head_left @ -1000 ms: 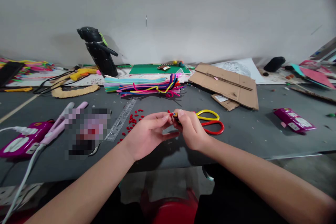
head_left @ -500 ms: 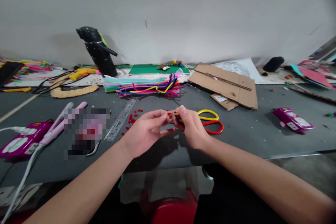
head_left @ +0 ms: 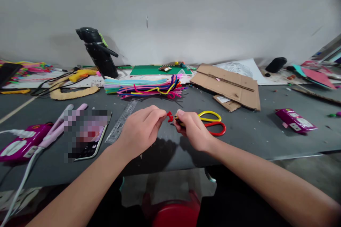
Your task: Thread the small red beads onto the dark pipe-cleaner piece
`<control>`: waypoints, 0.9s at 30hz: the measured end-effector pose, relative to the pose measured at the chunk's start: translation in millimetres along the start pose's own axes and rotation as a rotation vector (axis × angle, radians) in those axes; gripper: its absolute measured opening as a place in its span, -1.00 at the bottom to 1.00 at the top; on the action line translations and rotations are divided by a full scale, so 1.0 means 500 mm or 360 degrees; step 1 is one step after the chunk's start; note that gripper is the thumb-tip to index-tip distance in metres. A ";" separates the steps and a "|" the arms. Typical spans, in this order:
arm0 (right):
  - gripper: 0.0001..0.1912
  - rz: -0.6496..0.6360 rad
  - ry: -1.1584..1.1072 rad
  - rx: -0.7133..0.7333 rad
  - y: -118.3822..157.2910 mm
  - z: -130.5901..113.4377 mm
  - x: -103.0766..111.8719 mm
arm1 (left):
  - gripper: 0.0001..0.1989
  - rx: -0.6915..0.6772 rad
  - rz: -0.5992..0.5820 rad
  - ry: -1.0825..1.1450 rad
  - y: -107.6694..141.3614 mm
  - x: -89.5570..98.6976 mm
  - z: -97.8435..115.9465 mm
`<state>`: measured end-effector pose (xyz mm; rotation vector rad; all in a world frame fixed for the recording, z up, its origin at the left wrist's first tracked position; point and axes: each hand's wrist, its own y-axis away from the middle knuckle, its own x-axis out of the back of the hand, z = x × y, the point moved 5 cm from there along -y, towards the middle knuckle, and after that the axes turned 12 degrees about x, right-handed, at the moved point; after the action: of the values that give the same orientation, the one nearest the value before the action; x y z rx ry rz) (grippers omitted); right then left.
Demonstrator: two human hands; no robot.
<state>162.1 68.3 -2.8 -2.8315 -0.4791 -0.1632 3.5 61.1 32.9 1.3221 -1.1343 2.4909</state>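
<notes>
Between the fingertips of my left hand (head_left: 142, 131) is a small bent red piece (head_left: 169, 116), fuzzy like pipe cleaner. My right hand (head_left: 193, 129), just to the right, is closed around a small dark and brass-coloured tool (head_left: 176, 117). Its tip is near the red piece; most of it is hidden by my fingers, so its kind is unclear. Behind that hand show the yellow and red loop handles (head_left: 215, 129) of what look like scissors; the rest is hidden. A clear ruler (head_left: 117, 127) lies beyond my left wrist.
A bundle of coloured pipe cleaners (head_left: 149, 88) lies behind my hands, with cardboard (head_left: 226, 85) to its right. On the left are a phone (head_left: 92, 136), a pink hair straightener (head_left: 60, 126) and a purple power strip (head_left: 16, 143). A black flask (head_left: 99, 55) stands near the wall.
My left hand has turned over, back upward, and its fingers have closed together. The red piece now shows more between my hands. Loose red bits on the table are now hidden behind my left hand.
</notes>
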 end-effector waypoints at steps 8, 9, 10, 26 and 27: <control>-0.48 -0.0026 0.0124 -0.0008 -0.001 0.000 -0.002 | -0.79 -0.0168 0.0036 -0.0202 -0.003 0.007 0.013; -0.47 -0.0020 0.0121 -0.0010 -0.001 -0.001 -0.001 | -0.79 -0.0177 0.0051 -0.0213 -0.004 0.009 0.014; -0.47 -0.0017 0.0122 -0.0016 -0.001 -0.001 -0.001 | -0.78 -0.0184 0.0061 -0.0221 -0.004 0.010 0.015; -0.51 0.0035 0.0197 0.0039 -0.001 -0.001 0.000 | -0.76 -0.0178 0.0064 -0.0235 -0.003 0.008 0.014; -0.50 0.0037 0.0196 0.0036 -0.001 0.001 0.000 | -0.77 -0.0176 0.0059 -0.0236 -0.003 0.008 0.014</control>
<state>162.1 68.7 -3.2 -2.7829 -0.4180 -0.3231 6.3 56.5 39.0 1.4881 -1.3177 2.3498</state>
